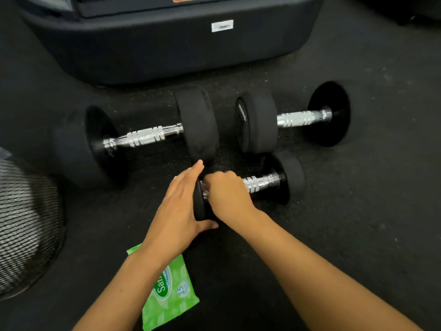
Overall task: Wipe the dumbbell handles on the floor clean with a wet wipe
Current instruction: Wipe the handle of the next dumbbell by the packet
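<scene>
We are gripping the near dumbbell [248, 187] on the floor [358, 211]: right hand [228, 194] fingers curled round its handle, left hand [179, 206] fingers straight, bracing the end. No wipe showing; the pack [167, 292] probably needs opening next.

- The floor [358, 235] is dark, speckled rubber matting filling the view.
- A large dumbbell [143, 136] lies on it toward the left, with its chrome handle running crosswise.
- A second dumbbell [293, 118] lies just beside it to the right, end to end.
- A small dumbbell [265, 182] lies nearer, in front of the gap between those two.
- A green wet wipe pack [167, 297] lies flat near the bottom edge.
- A black machine base [167, 48] stands along the far edge.
- A mesh fan guard [23, 223] sits at the left edge.
</scene>
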Demonstrator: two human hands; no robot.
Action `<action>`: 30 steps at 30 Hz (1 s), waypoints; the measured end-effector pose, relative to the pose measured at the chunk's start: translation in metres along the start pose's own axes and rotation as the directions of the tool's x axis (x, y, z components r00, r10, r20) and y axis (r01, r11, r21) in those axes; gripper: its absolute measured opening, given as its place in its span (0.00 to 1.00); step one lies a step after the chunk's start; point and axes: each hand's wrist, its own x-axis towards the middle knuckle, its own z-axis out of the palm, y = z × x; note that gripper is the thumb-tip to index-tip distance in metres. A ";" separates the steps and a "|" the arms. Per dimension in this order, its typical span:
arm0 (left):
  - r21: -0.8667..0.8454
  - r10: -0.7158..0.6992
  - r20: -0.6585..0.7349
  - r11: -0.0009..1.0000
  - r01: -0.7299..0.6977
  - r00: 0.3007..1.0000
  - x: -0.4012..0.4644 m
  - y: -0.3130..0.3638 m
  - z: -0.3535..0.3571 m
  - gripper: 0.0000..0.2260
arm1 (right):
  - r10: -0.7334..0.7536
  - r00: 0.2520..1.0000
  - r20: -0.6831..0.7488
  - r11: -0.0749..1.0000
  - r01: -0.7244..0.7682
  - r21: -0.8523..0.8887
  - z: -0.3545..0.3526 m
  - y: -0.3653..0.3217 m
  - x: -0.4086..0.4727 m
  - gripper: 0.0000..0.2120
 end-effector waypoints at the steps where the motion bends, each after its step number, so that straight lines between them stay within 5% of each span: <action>1: -0.002 -0.004 -0.001 1.000 0.004 1.000 0.000 0.000 0.000 0.52 | -0.043 0.999 0.020 0.999 0.043 -0.012 0.001 0.004 -0.004 0.08; 11: 0.084 0.062 -0.029 0.995 -0.059 0.998 0.000 -0.003 0.003 0.50 | -0.179 0.983 0.036 0.983 0.178 0.039 -0.005 0.016 -0.012 0.11; 15: 0.131 0.105 -0.028 0.986 -0.100 0.994 0.003 -0.008 0.004 0.49 | -0.124 0.992 0.013 0.992 0.124 0.005 -0.007 0.010 -0.002 0.10; 19: 0.119 0.110 -0.038 0.987 -0.105 0.993 0.003 -0.008 0.004 0.48 | -0.260 0.965 -0.038 0.965 0.261 0.020 0.001 0.017 -0.021 0.14; 24: 0.134 0.106 -0.034 0.986 -0.101 0.994 0.004 -0.006 0.003 0.47 | -0.197 0.979 -0.042 0.974 0.201 0.106 0.012 0.019 -0.012 0.11; 30: 0.146 0.117 -0.021 0.983 -0.112 0.993 0.003 -0.005 0.002 0.47 | -0.288 0.958 -0.007 0.955 0.288 0.068 0.007 0.048 -0.017 0.19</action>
